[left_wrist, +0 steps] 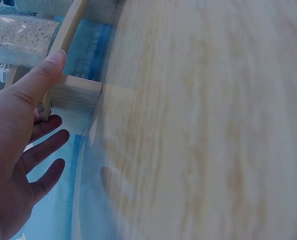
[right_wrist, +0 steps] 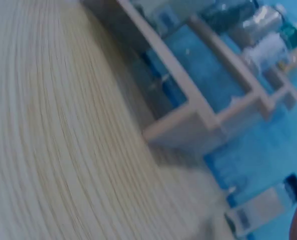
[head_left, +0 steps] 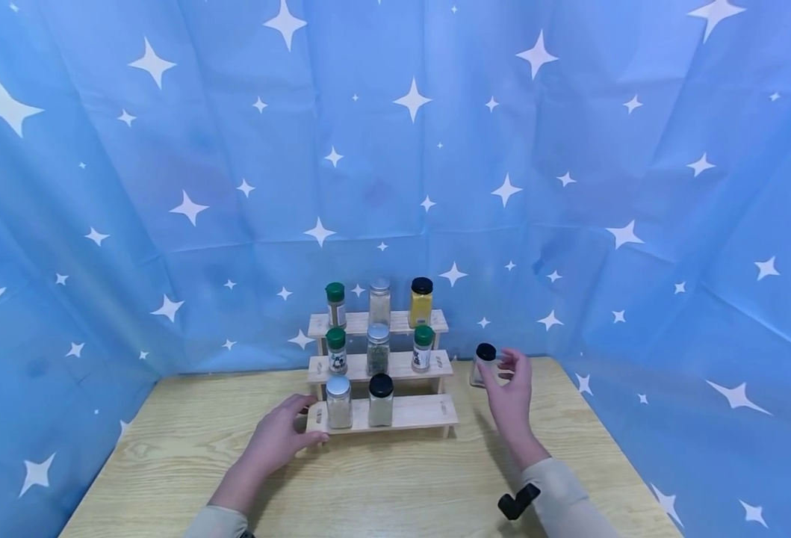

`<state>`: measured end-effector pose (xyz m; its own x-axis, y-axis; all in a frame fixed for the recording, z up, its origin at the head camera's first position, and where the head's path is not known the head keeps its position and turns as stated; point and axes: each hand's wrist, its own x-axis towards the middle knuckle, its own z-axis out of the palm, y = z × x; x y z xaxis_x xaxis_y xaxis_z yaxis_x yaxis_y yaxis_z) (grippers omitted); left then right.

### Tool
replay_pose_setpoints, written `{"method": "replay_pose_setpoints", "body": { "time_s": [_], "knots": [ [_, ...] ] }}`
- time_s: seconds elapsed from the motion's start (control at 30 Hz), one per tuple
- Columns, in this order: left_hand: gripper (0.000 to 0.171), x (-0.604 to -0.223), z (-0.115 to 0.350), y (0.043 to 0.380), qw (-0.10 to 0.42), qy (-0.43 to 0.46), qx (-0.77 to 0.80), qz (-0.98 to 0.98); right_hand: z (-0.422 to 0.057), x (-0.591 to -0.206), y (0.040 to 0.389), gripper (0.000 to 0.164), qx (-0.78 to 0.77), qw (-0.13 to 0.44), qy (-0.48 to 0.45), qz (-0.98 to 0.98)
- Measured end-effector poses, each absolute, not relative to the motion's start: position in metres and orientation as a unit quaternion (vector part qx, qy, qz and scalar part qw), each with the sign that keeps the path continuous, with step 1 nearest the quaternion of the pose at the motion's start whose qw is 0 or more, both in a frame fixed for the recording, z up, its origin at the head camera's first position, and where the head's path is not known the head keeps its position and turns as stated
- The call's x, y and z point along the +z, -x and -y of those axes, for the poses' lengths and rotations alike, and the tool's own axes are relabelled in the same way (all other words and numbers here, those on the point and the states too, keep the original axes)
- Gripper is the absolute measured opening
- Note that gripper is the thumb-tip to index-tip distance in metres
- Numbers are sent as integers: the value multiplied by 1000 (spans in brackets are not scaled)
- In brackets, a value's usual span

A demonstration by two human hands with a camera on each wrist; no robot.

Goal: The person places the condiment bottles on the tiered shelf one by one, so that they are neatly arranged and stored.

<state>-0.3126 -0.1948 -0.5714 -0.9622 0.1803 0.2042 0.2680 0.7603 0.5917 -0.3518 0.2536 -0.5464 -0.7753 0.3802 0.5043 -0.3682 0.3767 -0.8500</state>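
My left hand [head_left: 284,432] grips the left end of a three-tier wooden spice rack [head_left: 429,409]. In the left wrist view its thumb [left_wrist: 51,62] lies on the bottom shelf's front edge, with the other fingers past the shelf end. To the right of the rack, a spice jar with a black lid [head_left: 485,353] stands upright on the table. My right hand [head_left: 512,400] is at that jar, thumb overlapping its front and loosely curved fingers just off its right side. The right wrist view, blurred, shows the same jar [right_wrist: 261,210] beside a sliver of the hand.
On the bottom shelf stand a silver-lidded jar [head_left: 338,403] and a black-lidded jar [head_left: 381,402]. Green-lidded bottles flank a jar of green herbs [head_left: 378,351] on the middle shelf. The top shelf holds a yellow spice jar [head_left: 421,302] and others. A blue starry curtain [head_left: 382,202] hangs behind.
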Motion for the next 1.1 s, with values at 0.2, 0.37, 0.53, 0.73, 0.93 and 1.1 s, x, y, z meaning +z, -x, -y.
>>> {"method": "replay_pose_setpoints", "body": {
  "time_s": [0.2,0.37,0.53,0.73,0.93,1.1],
  "knots": [
    [82,-571,194,312,69,117,-322,937,-261,-558,365,71,544,287,24,788],
    [83,-570,194,312,70,119,-321,937,-264,-569,381,79,547,259,53,795],
    [84,-571,194,313,67,116,-321,937,-266,-579,394,82,561,247,53,788],
    [83,-570,194,312,63,113,-323,937,-267,-586,401,84,574,226,40,786],
    [82,-569,193,310,65,112,-327,936,-269,-589,402,78,567,212,31,796],
    [82,-569,193,310,67,112,-327,936,-270,-591,401,72,550,203,29,810]
  ]
}}
